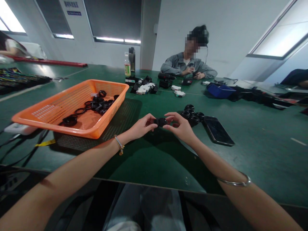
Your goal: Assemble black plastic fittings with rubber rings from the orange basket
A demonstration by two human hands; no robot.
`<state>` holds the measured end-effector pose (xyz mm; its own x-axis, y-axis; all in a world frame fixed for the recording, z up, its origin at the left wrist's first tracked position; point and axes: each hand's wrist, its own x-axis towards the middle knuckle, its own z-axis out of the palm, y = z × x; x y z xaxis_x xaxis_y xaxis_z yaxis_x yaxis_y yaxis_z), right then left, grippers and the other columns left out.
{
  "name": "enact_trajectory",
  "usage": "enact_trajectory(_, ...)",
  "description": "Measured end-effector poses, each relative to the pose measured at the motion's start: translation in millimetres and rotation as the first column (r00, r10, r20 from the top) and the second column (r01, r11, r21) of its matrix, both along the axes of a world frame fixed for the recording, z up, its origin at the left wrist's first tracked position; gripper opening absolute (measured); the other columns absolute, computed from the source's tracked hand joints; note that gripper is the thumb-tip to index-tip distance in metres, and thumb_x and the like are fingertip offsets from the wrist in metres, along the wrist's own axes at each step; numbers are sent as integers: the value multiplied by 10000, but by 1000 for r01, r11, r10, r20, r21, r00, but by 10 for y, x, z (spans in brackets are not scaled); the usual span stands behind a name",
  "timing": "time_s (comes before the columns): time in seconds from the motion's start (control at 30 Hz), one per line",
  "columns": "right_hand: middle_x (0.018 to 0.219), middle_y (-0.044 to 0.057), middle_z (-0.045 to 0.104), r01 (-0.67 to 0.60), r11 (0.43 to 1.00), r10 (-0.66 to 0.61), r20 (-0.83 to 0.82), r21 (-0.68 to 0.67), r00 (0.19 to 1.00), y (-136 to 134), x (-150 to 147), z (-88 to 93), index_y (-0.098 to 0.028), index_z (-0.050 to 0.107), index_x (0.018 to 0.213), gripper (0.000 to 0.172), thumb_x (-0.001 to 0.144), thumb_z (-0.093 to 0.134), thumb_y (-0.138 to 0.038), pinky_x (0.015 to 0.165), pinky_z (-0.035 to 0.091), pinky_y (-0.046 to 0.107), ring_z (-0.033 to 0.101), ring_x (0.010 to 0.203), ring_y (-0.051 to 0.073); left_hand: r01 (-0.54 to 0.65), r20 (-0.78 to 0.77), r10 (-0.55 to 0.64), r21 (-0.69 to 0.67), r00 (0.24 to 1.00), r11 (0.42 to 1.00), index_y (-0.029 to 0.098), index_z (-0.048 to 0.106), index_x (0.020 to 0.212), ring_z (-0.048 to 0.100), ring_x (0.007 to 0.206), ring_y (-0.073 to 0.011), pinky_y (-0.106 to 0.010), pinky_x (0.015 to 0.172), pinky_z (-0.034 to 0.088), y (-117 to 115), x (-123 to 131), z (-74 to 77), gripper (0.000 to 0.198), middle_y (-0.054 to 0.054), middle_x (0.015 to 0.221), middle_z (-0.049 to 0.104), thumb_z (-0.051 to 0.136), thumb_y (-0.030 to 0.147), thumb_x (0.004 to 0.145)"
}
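Between my two hands is a small black cylindrical part [160, 122], held just above the green table [154, 163]. The fingertips of my left hand [146, 125] pinch its left end. My right hand [180, 127] grips the opposite end between thumb and fingers. Just beyond my right hand lies a cluster of black ring-shaped parts [193, 116]. An orange perforated basket [96, 132] stands to the left, with several black rings and black parts [99, 104] inside it.
A smartphone [218, 131] lies right of the cluster. White and black small parts [145, 87], a drink bottle [127, 65] and a dark flask [132, 59] stand farther back. A co-worker [189, 65] sits across the table near a blue bin [221, 91]. Cables [26, 149] run at left.
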<state>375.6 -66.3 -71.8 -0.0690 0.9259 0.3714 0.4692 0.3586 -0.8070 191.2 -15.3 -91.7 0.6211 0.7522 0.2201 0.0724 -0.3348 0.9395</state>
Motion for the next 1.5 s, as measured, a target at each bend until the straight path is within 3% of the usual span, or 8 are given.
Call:
enact_trajectory(0.2,737,16,654,-29,1000,29,6,-9,1000,-5,14,8,-201,636,908,329,617,677,-350,531,430,258,596,692,170,32,33,-27,-133,999,991,164,442,800,495,553,-66,-214,575,397,-16,32,26,125,34,675,542,524,258,794)
enact_trajectory(0.33,763,29,670,-63,998,63,22,2,998,-12,29,17,-187,636,947,342,625,652,-299,552,447,266,610,718,178,35,51,-27,-163,998,986,162,436,785,492,538,-64,-211,560,392,-19,30,39,122,40,648,535,507,258,811)
enact_trajectory(0.57,783,35,688,-14,1000,13,27,8,1000,2,41,4,-188,677,903,325,606,685,-320,536,447,263,614,723,185,43,62,-32,-185,998,982,164,423,771,486,530,-57,-204,557,387,-14,32,46,140,47,632,531,517,261,809)
enact_trajectory(1.1,719,29,680,3,1000,-2,40,-19,999,10,43,-2,-170,690,881,313,615,694,-336,561,449,286,590,650,170,33,64,-24,-147,998,989,167,428,805,476,538,-57,-210,564,379,-33,27,58,118,54,665,507,535,200,769)
enact_trajectory(1.3,752,19,680,-29,1000,29,-12,-12,1000,-5,30,5,-193,643,1018,404,634,673,-313,559,451,270,604,683,167,25,75,-15,-125,997,992,170,433,817,484,542,-60,-216,575,384,-34,21,48,157,58,663,489,569,210,750)
enact_trajectory(1.5,720,14,678,-19,1000,19,10,-2,1000,11,37,-23,-191,683,970,351,644,659,-318,556,450,268,584,642,153,28,66,-22,-89,998,996,166,438,818,491,553,-61,-214,576,385,-33,17,44,150,60,658,486,565,209,750)
